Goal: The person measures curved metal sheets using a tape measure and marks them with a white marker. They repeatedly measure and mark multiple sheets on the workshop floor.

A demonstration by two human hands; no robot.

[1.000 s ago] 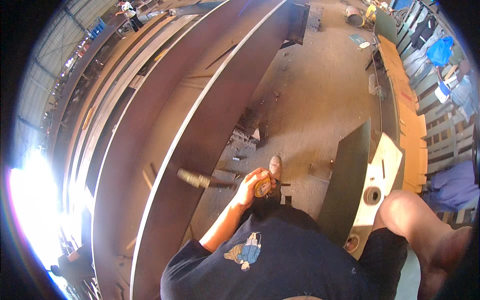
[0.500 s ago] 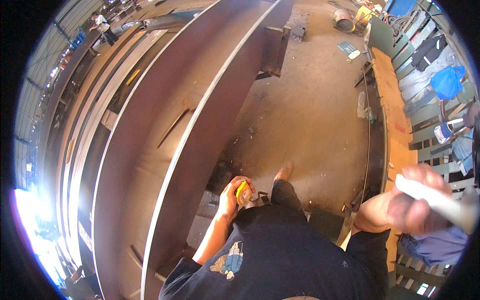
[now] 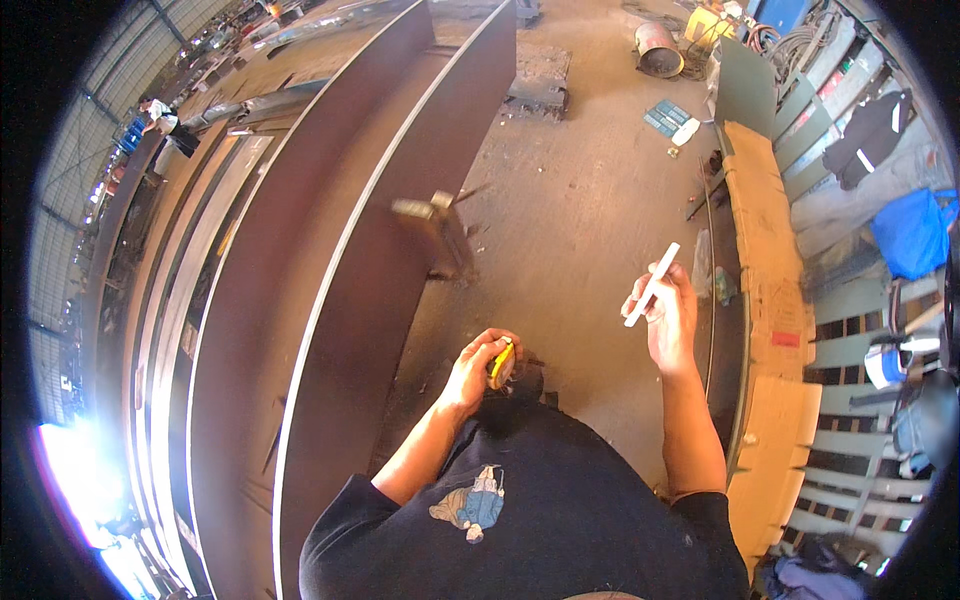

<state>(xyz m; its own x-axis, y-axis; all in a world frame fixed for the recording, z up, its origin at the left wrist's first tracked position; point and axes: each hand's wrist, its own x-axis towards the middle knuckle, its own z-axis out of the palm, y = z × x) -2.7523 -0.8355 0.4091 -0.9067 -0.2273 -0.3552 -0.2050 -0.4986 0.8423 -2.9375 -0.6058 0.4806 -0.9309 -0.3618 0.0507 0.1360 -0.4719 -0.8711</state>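
In front of my body, my left hand is closed around a yellow tape measure; no blade shows drawn out of it. Further right and higher, my right hand grips a white marking stick between thumb and fingers, its upper end slanting right. To the left of my left hand runs a large dark red-brown steel beam with two upright flanges, and neither hand touches it. A small steel bracket, blurred, projects from the beam's near side.
Cardboard covers a long bench on the right. Beyond it, a slatted rack carries a blue bag and clothing. A rusty bucket lies at the far end of the floor. Another person stands far left beyond more steel lengths.
My right hand has swung from the far right, over the rack, inward to above the floor, still with the white stick. The left hand keeps the tape measure; the view has shifted.
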